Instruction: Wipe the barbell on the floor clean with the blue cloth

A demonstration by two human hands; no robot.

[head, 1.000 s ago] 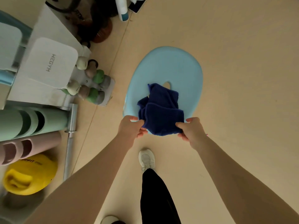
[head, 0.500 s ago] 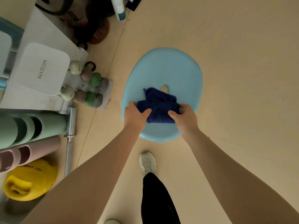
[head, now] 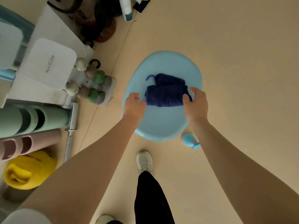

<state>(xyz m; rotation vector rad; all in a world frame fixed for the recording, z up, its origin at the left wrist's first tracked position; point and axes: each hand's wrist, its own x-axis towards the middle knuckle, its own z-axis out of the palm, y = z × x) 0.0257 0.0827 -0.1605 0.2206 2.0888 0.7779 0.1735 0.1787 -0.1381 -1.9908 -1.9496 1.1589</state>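
Blue cloth point(head: 166, 94) sits mid-frame on basin point(head: 161, 126), right hand point(head: 196, 102) pinching one end, left hand point(head: 135, 105) curled at the other (contact unclear). Barbell point(head: 71, 126) lies lower left, axis near-vertical in frame; left hand nearer.

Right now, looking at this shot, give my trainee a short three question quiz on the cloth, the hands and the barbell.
1. True or false: the blue cloth lies spread flat on the barbell.
2. Which hand has its grip curled round an end of the cloth? A) left hand B) right hand C) neither
3. Fill in: the cloth is bunched over the light blue ____.

Key
1. False. It is bunched over the basin, apart from the barbell at the left.
2. B. The left hand's fingers sit at the other end; its hold is unclear.
3. basin
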